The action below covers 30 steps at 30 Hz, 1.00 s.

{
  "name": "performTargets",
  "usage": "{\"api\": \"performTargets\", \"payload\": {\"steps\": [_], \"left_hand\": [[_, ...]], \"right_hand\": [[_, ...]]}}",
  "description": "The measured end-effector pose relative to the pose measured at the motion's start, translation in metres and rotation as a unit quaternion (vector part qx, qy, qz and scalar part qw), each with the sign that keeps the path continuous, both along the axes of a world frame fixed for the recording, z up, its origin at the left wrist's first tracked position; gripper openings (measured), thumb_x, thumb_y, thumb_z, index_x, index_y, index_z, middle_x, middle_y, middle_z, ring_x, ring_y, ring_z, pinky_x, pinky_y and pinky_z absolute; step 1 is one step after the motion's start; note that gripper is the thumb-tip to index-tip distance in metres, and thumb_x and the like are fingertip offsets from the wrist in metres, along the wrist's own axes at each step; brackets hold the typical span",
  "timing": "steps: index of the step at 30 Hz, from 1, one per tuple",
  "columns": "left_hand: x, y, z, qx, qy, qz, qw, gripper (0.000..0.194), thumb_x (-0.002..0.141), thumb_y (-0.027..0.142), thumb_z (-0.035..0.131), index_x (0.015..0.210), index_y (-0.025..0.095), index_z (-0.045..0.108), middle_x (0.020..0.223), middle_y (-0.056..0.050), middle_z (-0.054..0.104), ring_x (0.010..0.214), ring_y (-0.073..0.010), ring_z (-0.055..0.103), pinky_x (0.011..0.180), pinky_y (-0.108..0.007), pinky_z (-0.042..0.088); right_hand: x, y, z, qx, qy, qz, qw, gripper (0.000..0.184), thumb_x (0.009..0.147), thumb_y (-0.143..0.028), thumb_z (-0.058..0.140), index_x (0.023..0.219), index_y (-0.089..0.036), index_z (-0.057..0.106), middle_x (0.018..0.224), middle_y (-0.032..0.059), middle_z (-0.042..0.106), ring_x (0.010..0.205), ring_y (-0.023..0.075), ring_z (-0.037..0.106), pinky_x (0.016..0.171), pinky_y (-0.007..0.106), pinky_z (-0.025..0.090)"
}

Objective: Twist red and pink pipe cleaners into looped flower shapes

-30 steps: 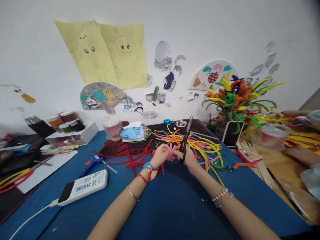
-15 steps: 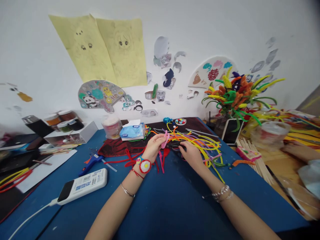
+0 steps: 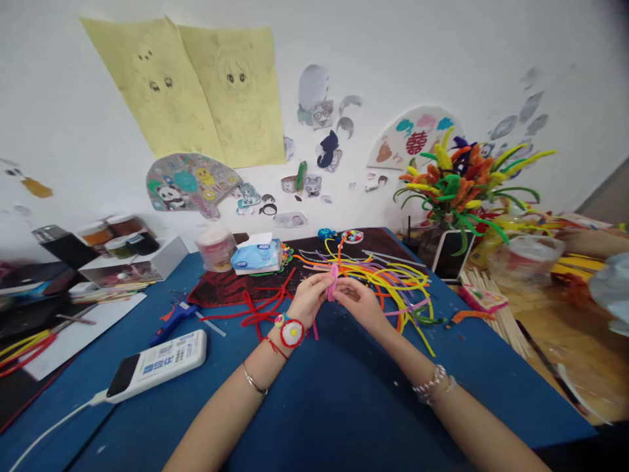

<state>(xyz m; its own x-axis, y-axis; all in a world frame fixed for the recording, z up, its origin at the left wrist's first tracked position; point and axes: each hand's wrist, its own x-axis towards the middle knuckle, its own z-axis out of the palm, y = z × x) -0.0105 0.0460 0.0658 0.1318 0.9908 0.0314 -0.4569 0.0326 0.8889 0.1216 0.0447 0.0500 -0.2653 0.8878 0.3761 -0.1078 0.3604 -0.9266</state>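
Over the blue table [image 3: 344, 419], left hand [image 3: 309, 300] and right hand [image 3: 361, 305] now pinch a pink pipe cleaner [image 3: 333, 283]

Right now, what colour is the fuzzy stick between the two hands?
The pipe cleaner is bright pink; it shows best in the head view.

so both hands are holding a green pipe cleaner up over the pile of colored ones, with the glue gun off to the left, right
Not green: the pipe cleaner held between the left hand and right hand is pink, as the head view shows. The rest stands: it is over the pile of coloured pipe cleaners, with the glue gun off to the left.
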Motion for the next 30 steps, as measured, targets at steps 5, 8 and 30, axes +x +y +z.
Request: {"api": "performTargets", "payload": {"steps": [5, 8, 30], "left_hand": [[0.006, -0.002, -0.003, 0.018, 0.020, 0.014, 1.000, 0.021, 0.064, 0.028, 0.067, 0.076, 0.012, 0.059, 0.063, 0.001, 0.055, 0.054, -0.0062, 0.050, 0.053, -0.020, 0.040], [0.005, 0.000, -0.001, 0.074, 0.095, 0.031, 0.992, 0.021, 0.066, 0.030, 0.065, 0.078, 0.012, 0.060, 0.062, 0.000, 0.057, 0.053, -0.0075, 0.051, 0.053, -0.021, 0.041], [-0.016, 0.000, 0.029, 0.054, 0.102, -0.071, 0.991, 0.021, 0.075, 0.034, 0.054, 0.073, 0.014, 0.053, 0.064, 0.000, 0.056, 0.058, -0.0089, 0.054, 0.058, -0.022, 0.043]], "right_hand": [[0.002, 0.003, -0.003, -0.076, 0.048, 0.020, 0.996, 0.017, 0.071, -0.029, 0.061, 0.082, -0.017, 0.058, 0.069, 0.0002, 0.059, 0.062, 0.0108, 0.053, 0.062, 0.025, 0.044], [0.004, 0.004, -0.004, -0.113, 0.086, 0.037, 0.989, 0.016, 0.072, -0.030, 0.060, 0.081, -0.016, 0.059, 0.070, 0.0008, 0.059, 0.063, 0.0101, 0.052, 0.062, 0.024, 0.043], [0.022, 0.006, 0.010, -0.074, 0.024, 0.112, 0.991, 0.013, 0.078, -0.029, 0.052, 0.084, -0.017, 0.050, 0.062, -0.0034, 0.050, 0.052, 0.0071, 0.043, 0.053, 0.021, 0.035]]}}
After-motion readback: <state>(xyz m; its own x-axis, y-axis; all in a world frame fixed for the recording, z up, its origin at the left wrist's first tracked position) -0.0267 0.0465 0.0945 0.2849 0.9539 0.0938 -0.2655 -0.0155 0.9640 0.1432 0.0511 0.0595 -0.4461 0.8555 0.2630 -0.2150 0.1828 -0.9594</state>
